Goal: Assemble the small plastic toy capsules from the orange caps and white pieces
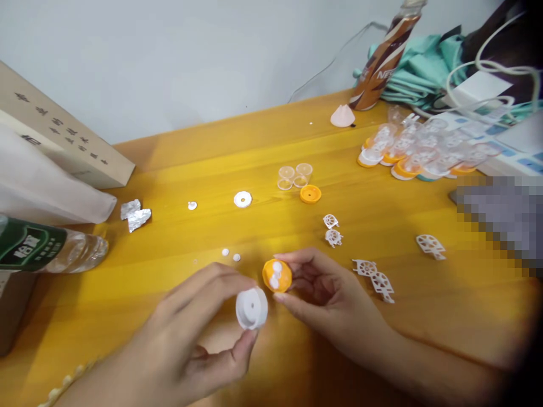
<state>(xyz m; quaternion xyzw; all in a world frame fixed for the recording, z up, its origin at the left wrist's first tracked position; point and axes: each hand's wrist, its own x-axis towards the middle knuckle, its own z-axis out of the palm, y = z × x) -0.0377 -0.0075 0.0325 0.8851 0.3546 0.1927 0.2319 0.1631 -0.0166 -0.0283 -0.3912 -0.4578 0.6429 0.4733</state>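
Between thumb and fingertips, my left hand [203, 328] grips a white round plastic cup [251, 308], its hollow side with a small central hole facing me. Close beside it, my right hand [326, 288] pinches an orange round cap [268, 277] by its edge. Small white gear-like pieces [276, 272] sit on the cap's face. The two held parts are near each other, with a narrow gap between them. Two tiny white gears [231, 254] lie on the table just beyond my left fingers. White lattice-like frames [373, 276] rest to the right of my right hand.
On the wooden table [169, 164] are a white ring [242, 199], clear cups [294, 176], another orange cap [310, 194] and foil pieces [136, 215]. Several clear-topped assemblies [419, 147] stand at the right. A water bottle [55, 246] lies left; a brown bottle [384, 62] stands behind.
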